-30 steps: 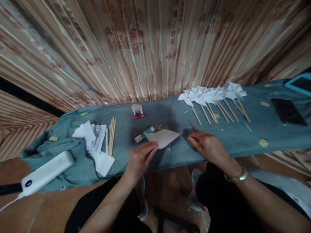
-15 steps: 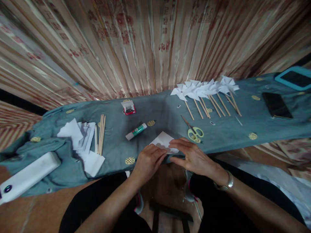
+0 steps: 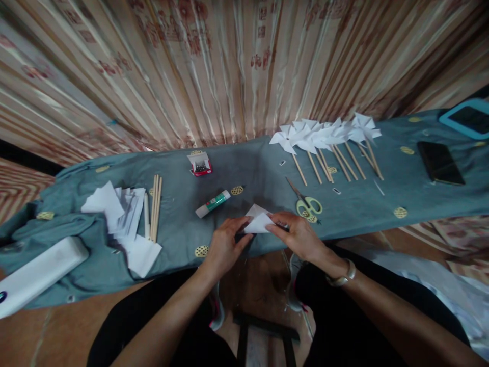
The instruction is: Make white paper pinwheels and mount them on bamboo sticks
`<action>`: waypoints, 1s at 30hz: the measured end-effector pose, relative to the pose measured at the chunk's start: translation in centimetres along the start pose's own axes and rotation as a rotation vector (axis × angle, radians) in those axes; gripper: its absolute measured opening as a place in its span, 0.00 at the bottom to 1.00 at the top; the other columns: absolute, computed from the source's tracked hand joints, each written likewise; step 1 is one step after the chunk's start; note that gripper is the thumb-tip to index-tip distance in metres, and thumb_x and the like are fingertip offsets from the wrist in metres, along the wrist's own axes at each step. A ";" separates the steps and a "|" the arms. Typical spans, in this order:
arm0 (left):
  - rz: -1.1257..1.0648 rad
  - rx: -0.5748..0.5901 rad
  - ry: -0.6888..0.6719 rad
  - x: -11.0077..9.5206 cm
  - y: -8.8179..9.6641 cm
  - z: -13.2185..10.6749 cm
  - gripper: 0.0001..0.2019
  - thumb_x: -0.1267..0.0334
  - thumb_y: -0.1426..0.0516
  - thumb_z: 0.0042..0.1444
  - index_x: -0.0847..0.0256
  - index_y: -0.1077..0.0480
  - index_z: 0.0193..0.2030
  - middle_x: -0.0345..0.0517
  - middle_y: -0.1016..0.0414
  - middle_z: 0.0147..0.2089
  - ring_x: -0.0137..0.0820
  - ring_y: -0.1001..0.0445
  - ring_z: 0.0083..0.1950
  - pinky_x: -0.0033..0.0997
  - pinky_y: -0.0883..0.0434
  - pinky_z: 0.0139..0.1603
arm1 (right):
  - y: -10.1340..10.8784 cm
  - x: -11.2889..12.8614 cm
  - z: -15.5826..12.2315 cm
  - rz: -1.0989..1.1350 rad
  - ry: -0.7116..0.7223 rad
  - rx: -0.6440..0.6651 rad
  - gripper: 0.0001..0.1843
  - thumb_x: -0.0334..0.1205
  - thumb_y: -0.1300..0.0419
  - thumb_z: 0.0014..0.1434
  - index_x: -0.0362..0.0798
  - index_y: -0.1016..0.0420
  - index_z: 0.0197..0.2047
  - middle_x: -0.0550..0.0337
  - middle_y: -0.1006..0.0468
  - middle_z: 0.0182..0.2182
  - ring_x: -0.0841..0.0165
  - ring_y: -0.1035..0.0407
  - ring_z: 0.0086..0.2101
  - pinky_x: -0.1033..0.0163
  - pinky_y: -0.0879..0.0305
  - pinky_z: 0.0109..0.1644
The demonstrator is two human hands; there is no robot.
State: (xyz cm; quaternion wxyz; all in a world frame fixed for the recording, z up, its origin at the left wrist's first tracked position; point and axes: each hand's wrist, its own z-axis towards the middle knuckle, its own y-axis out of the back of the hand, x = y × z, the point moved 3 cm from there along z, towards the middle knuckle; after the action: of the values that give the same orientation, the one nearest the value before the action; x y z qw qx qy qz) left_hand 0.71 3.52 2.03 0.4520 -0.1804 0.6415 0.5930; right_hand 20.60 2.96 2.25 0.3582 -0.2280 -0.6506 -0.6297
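A small white sheet of paper, partly folded over itself, is at the near edge of the cloth-covered table. My left hand pinches its left side between thumb and fingers. On the right side, my right hand grips the paper the same way. Just beyond my right hand lie scissors with pale green handles, blades pointing away. A glue stick with a green label rests beyond my left hand.
An open red box of small metal pins stands farther back. Paper pinwheels on sticks lie in a row at the right. Leftward are loose wooden sticks, paper pieces and a white device. A phone lies far right.
The paper was lying flatter under my hands; its near part is now turned up over the rest. My hands have moved apart to its two sides.
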 end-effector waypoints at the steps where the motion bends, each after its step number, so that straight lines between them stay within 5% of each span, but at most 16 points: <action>1: 0.010 0.002 -0.003 0.1 0.0 0.0 0.18 0.69 0.39 0.55 0.60 0.27 0.53 0.50 0.21 0.46 0.37 0.23 0.46 0.38 0.25 0.49 | 0.0 0.0 0.2 -0.011 -0.001 -0.017 0.07 0.40 0.40 0.60 0.48 0.22 0.36 0.56 0.19 0.34 0.63 0.26 0.36 0.59 0.31 0.42; 6: 0.048 0.003 0.009 0.2 -0.1 0.2 0.17 0.71 0.41 0.57 0.64 0.29 0.54 0.52 0.21 0.47 0.37 0.23 0.46 0.38 0.25 0.49 | 0.0 0.2 1.0 -0.099 0.059 -0.047 0.10 0.37 0.46 0.64 0.47 0.23 0.38 0.53 0.19 0.39 0.60 0.26 0.43 0.55 0.33 0.51; 30: 0.078 -0.028 -0.073 0.2 0.0 0.0 0.12 0.70 0.44 0.61 0.63 0.27 0.50 0.53 0.27 0.53 0.36 0.25 0.52 0.39 0.26 0.55 | -1.1 -0.2 2.9 -0.149 0.068 -0.160 0.07 0.35 0.43 0.59 0.47 0.26 0.31 0.49 0.21 0.41 0.58 0.28 0.45 0.53 0.34 0.53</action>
State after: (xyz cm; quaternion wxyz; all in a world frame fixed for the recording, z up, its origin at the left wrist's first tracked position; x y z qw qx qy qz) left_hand 0.61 3.62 1.91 0.4491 -0.1397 0.6225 0.6255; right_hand 19.35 5.68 1.51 0.3131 -0.1854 -0.6007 -0.7118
